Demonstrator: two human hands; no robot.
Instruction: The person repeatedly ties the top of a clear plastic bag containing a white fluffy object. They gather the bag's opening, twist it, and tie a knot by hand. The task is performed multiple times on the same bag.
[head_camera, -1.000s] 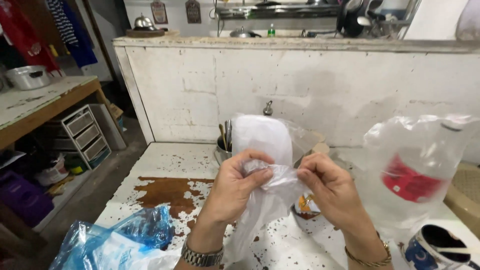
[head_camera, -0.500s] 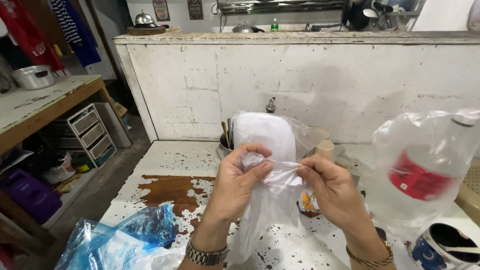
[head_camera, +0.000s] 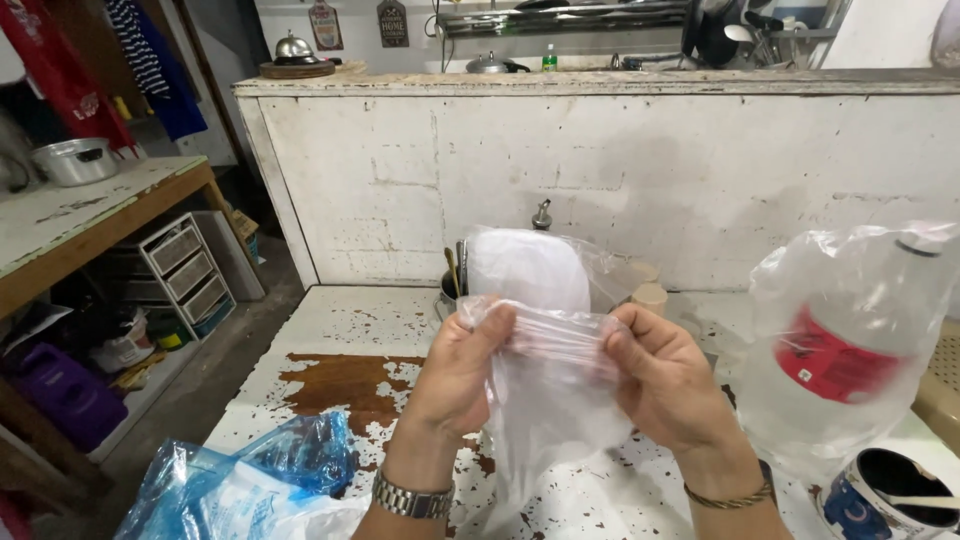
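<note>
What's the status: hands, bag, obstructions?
Left hand and right hand both pinching clear bag, stretched between them. White contents inside. Nothing obstructing.

Left hand (head_camera: 465, 375) and right hand (head_camera: 668, 385) up side by side, close together, fingers pinched shut, thumbs pointing inward, wrists low.

Two hands (left (head_camera: 455, 375), right (head_camera: 672, 385)), three plastic bags (head_camera: 545, 345), one bottle (head_camera: 840, 350), one tin (head_camera: 885, 490).

Clear plastic bag (head_camera: 545, 350), centre, near. Clear bag with red-labelled bottle (head_camera: 850, 350), right. Blue plastic bag (head_camera: 250, 485), near left. Two small wall signs (head_camera: 392, 22), far.
</note>
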